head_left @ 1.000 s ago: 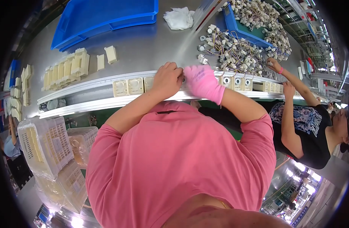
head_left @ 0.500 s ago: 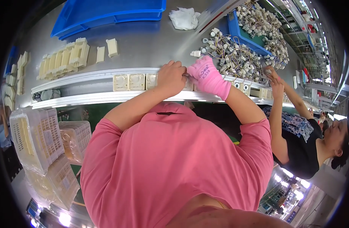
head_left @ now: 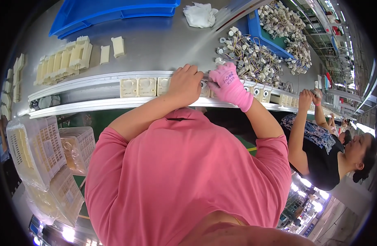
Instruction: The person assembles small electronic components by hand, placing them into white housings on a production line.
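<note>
Three square cream housings, round-recessed, sat left of the bare left hand; it and the pink-gloved right hand curled, grasps hidden.

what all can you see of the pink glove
The pink glove looks like soft fabric, with darker print on its back and a cuff ending at the wrist. It covers the person's right hand, curled over the row of cream housings between metal rails. The palm side is hidden, so what it touches is unclear.
</note>
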`<state>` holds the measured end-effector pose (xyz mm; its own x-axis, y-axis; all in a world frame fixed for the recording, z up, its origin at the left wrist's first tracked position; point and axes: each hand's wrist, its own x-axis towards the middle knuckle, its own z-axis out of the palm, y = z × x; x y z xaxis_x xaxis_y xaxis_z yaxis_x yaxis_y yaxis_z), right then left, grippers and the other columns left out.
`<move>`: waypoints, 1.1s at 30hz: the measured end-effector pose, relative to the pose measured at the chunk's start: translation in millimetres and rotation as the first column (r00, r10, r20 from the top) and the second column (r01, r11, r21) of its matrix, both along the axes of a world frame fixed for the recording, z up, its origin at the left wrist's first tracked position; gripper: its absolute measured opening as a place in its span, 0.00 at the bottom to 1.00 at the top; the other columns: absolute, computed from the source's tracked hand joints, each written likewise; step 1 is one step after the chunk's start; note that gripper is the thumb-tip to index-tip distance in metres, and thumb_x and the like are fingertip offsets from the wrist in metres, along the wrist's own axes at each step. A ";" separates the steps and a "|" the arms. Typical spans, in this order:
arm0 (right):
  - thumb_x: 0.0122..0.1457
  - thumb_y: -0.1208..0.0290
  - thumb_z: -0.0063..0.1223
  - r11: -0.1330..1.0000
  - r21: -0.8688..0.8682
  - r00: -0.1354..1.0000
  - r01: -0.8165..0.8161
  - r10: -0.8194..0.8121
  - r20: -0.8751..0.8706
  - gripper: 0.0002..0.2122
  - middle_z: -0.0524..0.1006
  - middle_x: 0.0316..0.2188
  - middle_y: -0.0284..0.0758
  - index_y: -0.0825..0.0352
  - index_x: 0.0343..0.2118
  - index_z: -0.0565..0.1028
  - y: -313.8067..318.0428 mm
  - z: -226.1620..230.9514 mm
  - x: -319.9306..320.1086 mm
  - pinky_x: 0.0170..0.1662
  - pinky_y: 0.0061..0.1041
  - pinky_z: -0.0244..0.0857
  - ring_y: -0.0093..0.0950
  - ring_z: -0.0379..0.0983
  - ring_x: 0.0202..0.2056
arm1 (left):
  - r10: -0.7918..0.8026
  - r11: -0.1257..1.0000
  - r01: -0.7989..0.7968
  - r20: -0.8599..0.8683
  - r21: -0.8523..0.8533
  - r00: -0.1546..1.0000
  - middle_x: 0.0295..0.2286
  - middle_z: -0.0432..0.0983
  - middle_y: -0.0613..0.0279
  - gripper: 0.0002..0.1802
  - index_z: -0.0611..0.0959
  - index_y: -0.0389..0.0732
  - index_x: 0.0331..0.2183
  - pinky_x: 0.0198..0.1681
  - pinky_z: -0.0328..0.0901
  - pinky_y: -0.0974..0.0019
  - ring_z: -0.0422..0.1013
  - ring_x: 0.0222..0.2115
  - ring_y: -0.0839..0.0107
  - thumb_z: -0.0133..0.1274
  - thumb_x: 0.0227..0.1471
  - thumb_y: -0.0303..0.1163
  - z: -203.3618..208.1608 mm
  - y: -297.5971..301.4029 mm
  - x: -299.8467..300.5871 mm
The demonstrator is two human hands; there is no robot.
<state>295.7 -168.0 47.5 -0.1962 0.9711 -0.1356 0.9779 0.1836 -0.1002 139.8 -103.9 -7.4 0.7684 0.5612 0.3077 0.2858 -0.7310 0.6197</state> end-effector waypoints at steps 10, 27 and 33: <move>0.48 0.70 0.48 0.950 0.093 0.936 0.299 -0.273 -0.220 0.04 0.70 0.20 0.36 0.63 0.25 0.69 -26.2 -8.7 -23.3 0.37 0.34 0.54 0.37 0.67 0.27 | -0.032 0.999 0.032 -0.024 -0.008 0.999 0.27 0.66 0.58 0.07 0.74 0.38 0.24 0.35 0.59 0.61 0.63 0.33 0.61 0.49 0.35 0.27 0.8 0.4 -1.5; 0.49 0.72 0.44 0.910 -0.135 0.797 0.392 -0.409 -0.444 0.05 0.72 0.21 0.42 0.66 0.28 0.70 -19.1 -9.6 -24.4 0.33 0.36 0.59 0.41 0.68 0.28 | -0.051 0.998 0.050 -0.018 -0.036 0.999 0.27 0.66 0.57 0.09 0.74 0.37 0.25 0.36 0.58 0.62 0.62 0.34 0.61 0.50 0.33 0.27 1.7 2.6 0.4; 0.46 0.68 0.49 0.978 -0.066 0.978 0.197 -0.192 0.079 0.04 0.70 0.22 0.34 0.61 0.24 0.68 3.2 4.0 -18.5 0.39 0.34 0.51 0.34 0.67 0.31 | -0.043 0.999 0.043 0.004 -0.019 0.999 0.28 0.66 0.57 0.10 0.74 0.37 0.26 0.37 0.58 0.62 0.62 0.34 0.61 0.50 0.34 0.27 -1.1 0.6 -2.7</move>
